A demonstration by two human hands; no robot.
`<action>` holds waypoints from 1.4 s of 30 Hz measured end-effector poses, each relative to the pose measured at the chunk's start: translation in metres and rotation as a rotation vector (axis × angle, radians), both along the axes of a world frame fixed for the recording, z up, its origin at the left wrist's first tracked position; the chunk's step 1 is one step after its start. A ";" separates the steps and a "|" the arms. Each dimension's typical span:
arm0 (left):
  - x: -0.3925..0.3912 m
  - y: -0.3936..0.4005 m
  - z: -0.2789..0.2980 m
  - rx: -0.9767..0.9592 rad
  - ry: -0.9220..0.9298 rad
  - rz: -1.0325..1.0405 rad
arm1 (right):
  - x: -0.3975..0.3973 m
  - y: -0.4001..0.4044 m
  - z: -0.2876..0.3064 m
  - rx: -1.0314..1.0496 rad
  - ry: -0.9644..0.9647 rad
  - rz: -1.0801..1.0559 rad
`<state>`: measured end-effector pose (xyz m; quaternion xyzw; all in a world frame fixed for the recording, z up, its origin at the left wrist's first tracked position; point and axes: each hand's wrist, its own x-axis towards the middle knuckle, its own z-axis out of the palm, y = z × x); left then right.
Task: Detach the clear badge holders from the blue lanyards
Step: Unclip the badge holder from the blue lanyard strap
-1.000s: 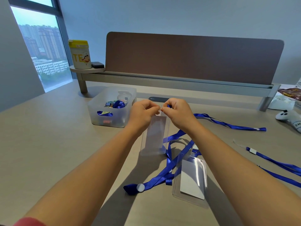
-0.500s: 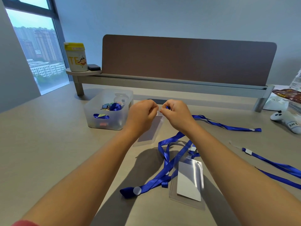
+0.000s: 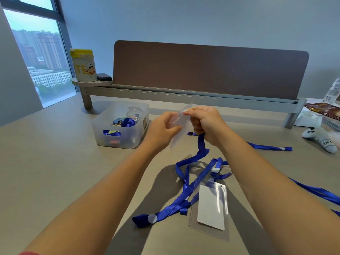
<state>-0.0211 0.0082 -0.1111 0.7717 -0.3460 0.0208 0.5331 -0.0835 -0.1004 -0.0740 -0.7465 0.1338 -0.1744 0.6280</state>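
A clear badge holder (image 3: pixel 178 126) is lifted above the table, blurred and tilted, between both hands. My left hand (image 3: pixel 163 131) grips its lower part. My right hand (image 3: pixel 206 124) pinches its top edge and also holds the end of a blue lanyard (image 3: pixel 200 150) that hangs down to the table and loops there. Whether the clip still joins them is hidden by my fingers. A second clear badge holder (image 3: pixel 210 207) with a white card lies flat near me, joined to a blue lanyard (image 3: pixel 217 168).
A translucent bin (image 3: pixel 120 126) with clips and blue straps stands left of my hands. More blue lanyards (image 3: pixel 316 192) lie at right. A white game controller (image 3: pixel 320 137) sits far right. A desk divider (image 3: pixel 209 70) and a yellow-lidded can (image 3: pixel 83 65) stand behind.
Both hands rose from the table with the holder. The holder tipped up from hanging flat, and my left hand slid from its top to its lower part.
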 end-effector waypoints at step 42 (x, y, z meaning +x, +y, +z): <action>-0.005 -0.001 -0.032 0.367 -0.143 0.269 | -0.008 -0.037 -0.082 -1.008 0.741 0.214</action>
